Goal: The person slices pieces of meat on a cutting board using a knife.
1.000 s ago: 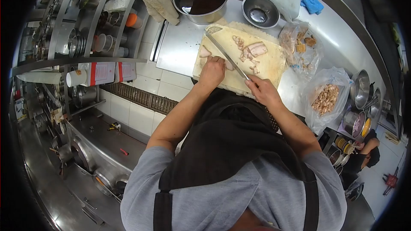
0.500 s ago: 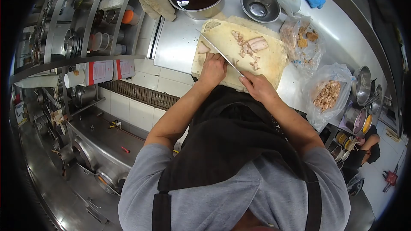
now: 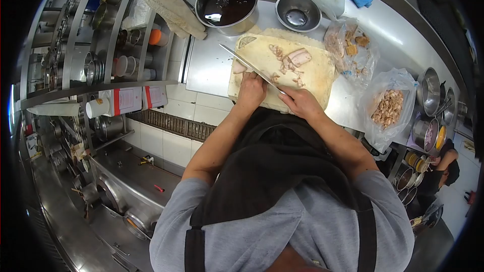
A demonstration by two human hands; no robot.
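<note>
My right hand point(image 3: 303, 104) is closed round the handle of a long kitchen knife point(image 3: 243, 62), its blade slanting up and left across the cutting board point(image 3: 317, 84). The blade lies just beyond the fingers of my left hand point(image 3: 251, 90), which are curled down onto a pale slice of meat point(image 3: 238, 67) at the board's left side. The fingertips and part of the slice are hidden by the hand and blade. Farther up the board lie a larger block of cooked meat point(image 3: 299, 57) and several cut strips and scraps point(image 3: 276, 50).
A pot of dark liquid point(image 3: 228, 6) with a utensil in it and a steel bowl point(image 3: 297, 14) stand behind the board. Right are a bag of browned pieces point(image 3: 351, 45) and a bag of chopped meat point(image 3: 388, 108). A co-worker point(image 3: 443, 168) is at far right.
The view has shifted slightly, so the surroundings sit a little differently. The knife is still over the slice beside my left fingers, and both hands keep nearly the same place on the board.
</note>
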